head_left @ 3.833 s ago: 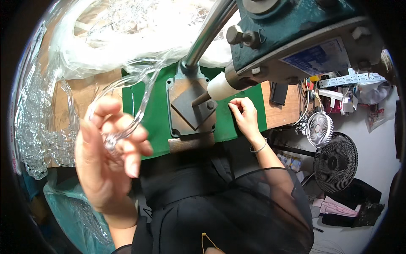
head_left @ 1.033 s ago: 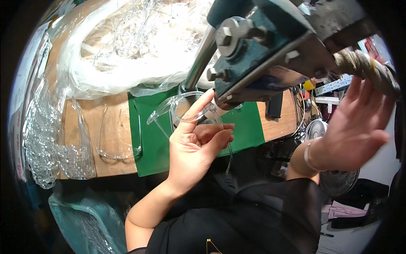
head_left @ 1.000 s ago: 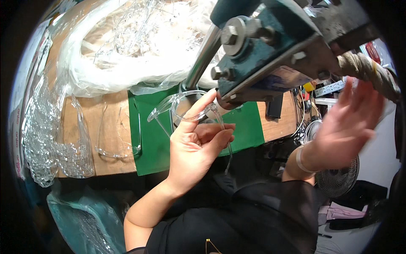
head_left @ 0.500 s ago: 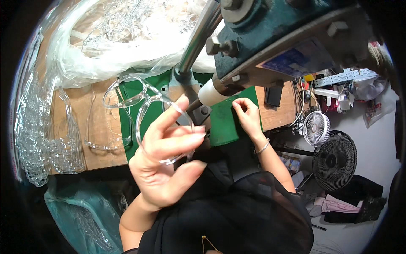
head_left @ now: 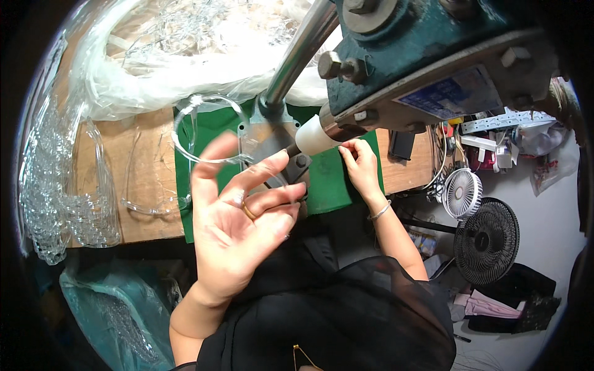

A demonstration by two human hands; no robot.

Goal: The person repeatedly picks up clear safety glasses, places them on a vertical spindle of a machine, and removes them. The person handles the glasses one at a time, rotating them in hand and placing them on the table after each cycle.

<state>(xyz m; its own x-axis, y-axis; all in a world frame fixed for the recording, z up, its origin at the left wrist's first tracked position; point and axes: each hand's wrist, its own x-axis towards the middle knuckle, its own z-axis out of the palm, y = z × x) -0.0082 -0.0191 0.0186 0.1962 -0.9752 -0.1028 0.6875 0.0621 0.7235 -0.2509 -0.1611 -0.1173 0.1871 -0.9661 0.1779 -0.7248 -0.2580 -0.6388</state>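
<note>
My left hand (head_left: 238, 216) is raised in front of the machine, palm turned up and fingers curled, holding a clear eyeglass frame (head_left: 175, 137). One round rim of it stands out beyond the fingers; the rest is blurred and partly hidden by them. My right hand (head_left: 361, 164) rests at the right part of the green mat (head_left: 328, 191), thumb and fingertips pinched together. Whatever lies between those fingertips is too small to tell. Close above, the press machine (head_left: 377, 80) points a white sleeve (head_left: 314, 136) with a dark tip down toward the metal base plate.
Another clear frame (head_left: 154, 210) lies on the wooden table at the mat's left edge. Stacked clear frames (head_left: 93, 216) fill the far left. Behind is a plastic bag (head_left: 154, 80) of clear parts. A phone (head_left: 401, 144), a white fan (head_left: 461, 193) and a black fan (head_left: 487, 241) are at right.
My left hand has turned its palm more upward, and the clear eyeglass frame has swung round with it. My right hand stays pinched at the mat. The view has shifted slightly.
</note>
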